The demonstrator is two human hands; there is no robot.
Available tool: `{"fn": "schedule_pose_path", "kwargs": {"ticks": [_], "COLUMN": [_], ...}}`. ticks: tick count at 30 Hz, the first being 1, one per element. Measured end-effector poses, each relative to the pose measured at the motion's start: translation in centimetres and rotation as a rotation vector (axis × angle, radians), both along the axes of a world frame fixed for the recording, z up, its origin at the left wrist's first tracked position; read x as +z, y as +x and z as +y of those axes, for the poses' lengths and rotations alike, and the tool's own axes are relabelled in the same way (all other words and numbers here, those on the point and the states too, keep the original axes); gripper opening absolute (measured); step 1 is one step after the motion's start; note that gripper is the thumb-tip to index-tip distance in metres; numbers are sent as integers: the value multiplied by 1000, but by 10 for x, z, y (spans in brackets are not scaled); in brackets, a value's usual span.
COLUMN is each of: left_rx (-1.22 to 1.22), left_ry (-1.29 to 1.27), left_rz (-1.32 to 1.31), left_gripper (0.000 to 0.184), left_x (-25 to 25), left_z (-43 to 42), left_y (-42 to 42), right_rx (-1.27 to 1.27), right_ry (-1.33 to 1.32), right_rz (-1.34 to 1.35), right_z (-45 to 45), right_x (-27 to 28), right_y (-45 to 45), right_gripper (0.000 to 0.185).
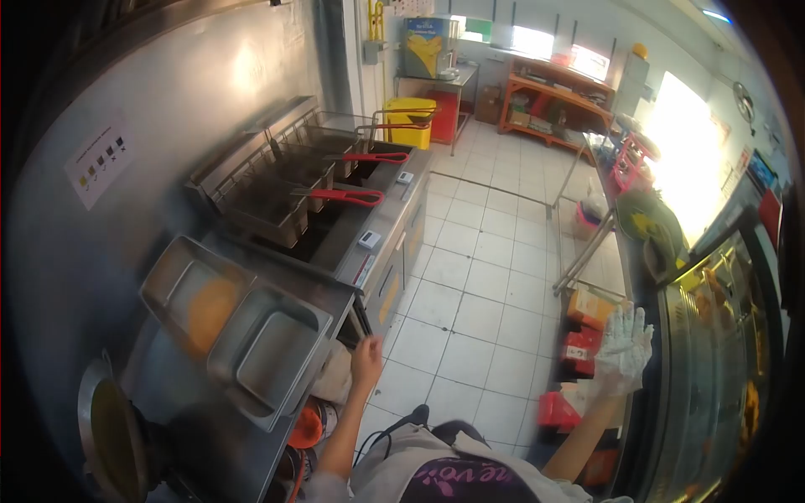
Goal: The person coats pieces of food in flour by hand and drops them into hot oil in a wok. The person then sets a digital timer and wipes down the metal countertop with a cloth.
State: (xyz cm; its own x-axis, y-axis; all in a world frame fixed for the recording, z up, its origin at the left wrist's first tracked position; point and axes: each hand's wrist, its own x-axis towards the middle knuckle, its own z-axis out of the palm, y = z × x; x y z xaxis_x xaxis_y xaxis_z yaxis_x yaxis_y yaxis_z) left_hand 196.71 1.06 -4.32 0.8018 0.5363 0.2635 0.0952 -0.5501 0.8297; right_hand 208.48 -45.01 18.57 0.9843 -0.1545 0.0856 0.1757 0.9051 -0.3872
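Dark apron (470,483) sits closest. Right hand (624,348) spreads wide at four o'clock, gloved maybe to stay clean; left hand (366,361), grip unclear, is at seven, near the front pan (277,339) at eight.

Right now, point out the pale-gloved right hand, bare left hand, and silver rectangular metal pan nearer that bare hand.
Pale-gloved right hand (622,352): head view, middle of hand.
Bare left hand (366,360): head view, middle of hand.
Silver rectangular metal pan (272,342): head view, inner floor.
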Motion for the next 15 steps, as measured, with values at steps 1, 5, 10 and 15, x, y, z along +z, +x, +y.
{"fn": "schedule_pose_path", "kwargs": {"ticks": [1,5,10,15], "left_rx": [55,369,899,1019], "left_ry": [61,189,97,146], "left_rz": [-39,-169,340,498], "left_gripper": [19,40,74,86], "left_x": [22,47,44,20], "left_z": [3,37,55,75], "left_y": [46,195,279,319], "right_rx": [13,-13,-101,-36], "right_ry": [-13,-58,-118,-108], "right_rz": [11,9,88,158], "right_z": [-4,-8,-4,41], "right_x": [-1,-8,-13,13], "right_y": [17,91,200,336], "right_gripper": [54,57,58,57]}}
